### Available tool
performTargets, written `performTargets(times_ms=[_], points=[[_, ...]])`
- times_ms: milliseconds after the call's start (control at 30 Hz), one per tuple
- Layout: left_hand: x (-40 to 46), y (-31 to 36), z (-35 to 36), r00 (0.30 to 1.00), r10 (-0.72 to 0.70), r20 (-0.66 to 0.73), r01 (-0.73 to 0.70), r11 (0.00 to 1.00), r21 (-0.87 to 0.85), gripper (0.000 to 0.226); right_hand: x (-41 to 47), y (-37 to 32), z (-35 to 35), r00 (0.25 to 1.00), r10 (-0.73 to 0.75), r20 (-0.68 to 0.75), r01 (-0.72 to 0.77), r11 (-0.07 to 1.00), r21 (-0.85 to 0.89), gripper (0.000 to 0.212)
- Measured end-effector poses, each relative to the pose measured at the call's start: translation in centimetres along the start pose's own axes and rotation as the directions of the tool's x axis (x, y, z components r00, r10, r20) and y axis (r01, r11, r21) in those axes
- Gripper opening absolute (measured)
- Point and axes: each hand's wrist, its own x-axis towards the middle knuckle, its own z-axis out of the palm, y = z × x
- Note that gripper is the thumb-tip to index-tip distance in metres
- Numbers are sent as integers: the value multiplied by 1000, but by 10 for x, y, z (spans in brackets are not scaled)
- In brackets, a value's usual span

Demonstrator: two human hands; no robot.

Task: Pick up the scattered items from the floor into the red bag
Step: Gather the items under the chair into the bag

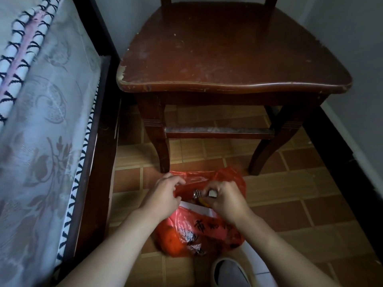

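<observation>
A red plastic bag (199, 233) with black printed characters lies on the tiled floor in front of the chair, bulging with contents. My left hand (163, 195) pinches the bag's upper left rim and holds the mouth apart. My right hand (226, 200) is at the mouth, its fingers curled round a small item with a pale square end (212, 193). A small shiny metallic thing (196, 193) sits beside those fingers. A white flat item (199, 209) shows inside the opening. What lies deeper in the bag is hidden.
A dark wooden chair (228, 59) stands just beyond the bag, its front legs on either side. A bed with a lace cover (41, 121) and dark frame runs along the left. A grey slipper (228, 274) is at the bottom, near the bag.
</observation>
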Motion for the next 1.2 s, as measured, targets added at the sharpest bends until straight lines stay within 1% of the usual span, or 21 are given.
performTargets(times_ms=[133,233,300,367,467,500,533,567,633,667,733,767,867,933,1000,1033,1100,1167,1200], points=[[-4,-7,2,998,-59,-2,59,994,94,40,3,3,17,997,31,76,-24,996,-90,6],[-5,-10,4,995,-91,-39,97,979,179,42,2,5,25,998,21,67,-16,997,-81,13],[-5,-8,7,992,-112,-59,123,966,226,49,2,8,30,997,-10,75,14,998,-56,14],[-3,-6,10,985,-163,-47,170,950,262,57,1,12,34,990,-54,133,63,996,-63,23],[-3,-6,22,973,-225,52,198,930,309,66,-1,22,35,977,-74,198,103,984,-143,47],[-5,-6,27,965,-246,95,206,928,310,69,-1,27,34,979,-85,183,116,980,-163,46],[-6,-6,30,955,-267,130,215,924,317,70,-2,30,33,983,-107,151,138,968,-211,34],[-7,-7,33,947,-283,155,217,915,340,70,-2,36,32,982,-161,99,182,947,-265,23],[-8,-7,35,941,-296,165,207,886,415,65,-4,43,30,977,-213,-7,194,905,-379,25],[-8,-8,35,942,-294,161,203,883,423,60,-4,44,28,978,-201,-52,161,892,-422,27],[-7,-9,35,944,-296,147,220,894,391,49,-3,48,26,979,-166,-117,89,869,-487,34],[-7,-9,34,943,-303,133,236,898,372,42,-1,51,26,985,-128,-117,54,870,-490,41],[-8,-3,28,946,-322,39,293,901,321,24,6,55,25,999,14,-50,-36,883,-468,58],[-7,4,20,938,-342,-60,346,908,235,17,10,56,26,994,106,-14,-103,906,-411,67],[-4,10,12,924,-349,-157,369,921,127,26,15,57,25,981,193,-17,-188,927,-326,74],[-3,12,8,920,-338,-197,358,931,73,31,17,57,24,975,219,-23,-216,935,-283,75],[1,16,1,916,-303,-263,315,949,3,30,19,57,20,976,210,-50,-216,949,-229,74],[3,19,-7,922,-272,-274,275,961,-27,33,20,55,15,978,196,-69,-206,953,-221,73],[3,20,-11,931,-266,-251,263,964,-44,37,19,53,12,977,198,-75,-209,956,-206,73]])
